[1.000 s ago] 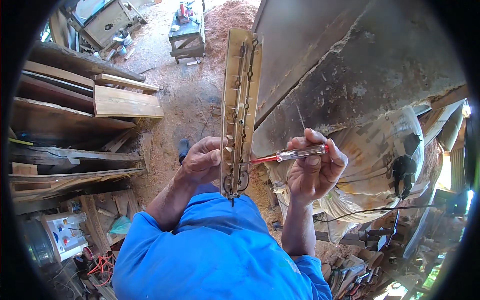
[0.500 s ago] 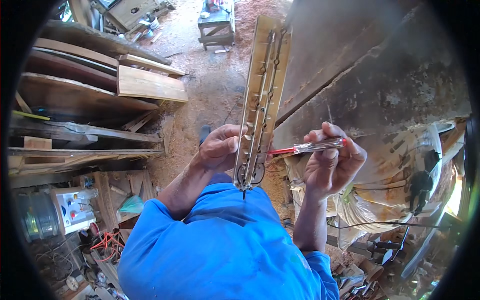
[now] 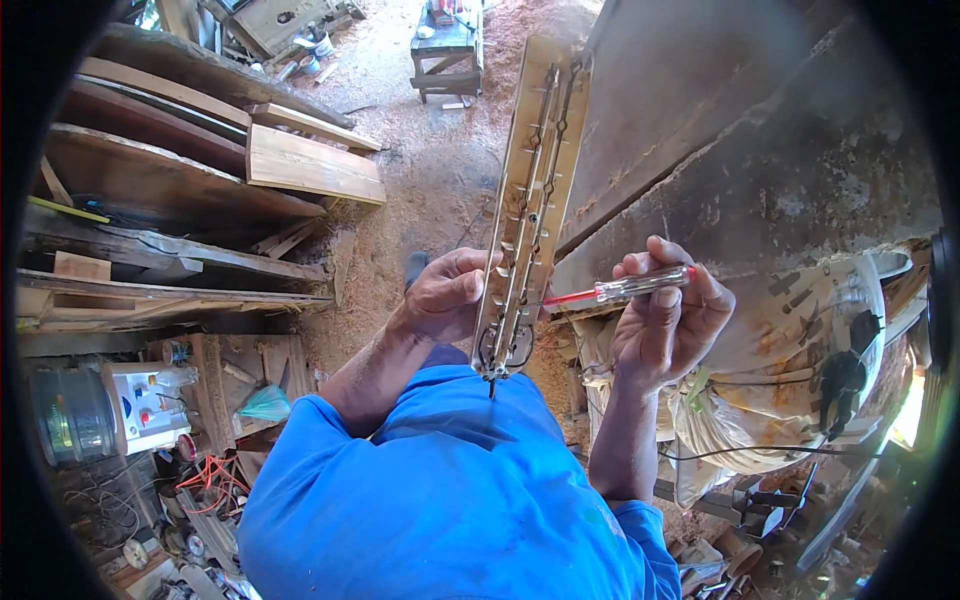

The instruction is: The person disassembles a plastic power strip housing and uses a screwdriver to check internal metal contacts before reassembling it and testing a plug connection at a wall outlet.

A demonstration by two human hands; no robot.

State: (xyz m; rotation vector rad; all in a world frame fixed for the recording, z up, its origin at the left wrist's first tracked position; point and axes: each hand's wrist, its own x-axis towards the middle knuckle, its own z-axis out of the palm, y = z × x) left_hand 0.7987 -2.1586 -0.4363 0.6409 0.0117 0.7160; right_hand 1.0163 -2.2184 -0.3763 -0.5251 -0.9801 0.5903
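Note:
Held upright before me is a long, narrow tan housing [image 3: 568,150], apparently an opened power strip, with metal contact strips and wires along its inside. My left hand [image 3: 448,293] grips its left edge near the lower end; some fingers are hidden behind it. My right hand [image 3: 668,318] pinches a screwdriver [image 3: 628,288] with a clear handle and a red-sleeved shaft. The screwdriver lies almost level, its thin tip at the housing's right side. Whether the tip touches a contact inside is too small to tell.
Stacked wooden boards [image 3: 315,162] lie at the left. A large dark slab [image 3: 760,170] fills the upper right, above a stained cloth-like cover [image 3: 770,400]. A small bench [image 3: 447,50] stands far ahead on the sawdust-strewn floor. Orange wires [image 3: 213,480] and loose parts crowd the lower left.
The surroundings and the housing have shifted slightly to the right in view. Both hands keep their grips, and the screwdriver's tip stays by the housing's right side.

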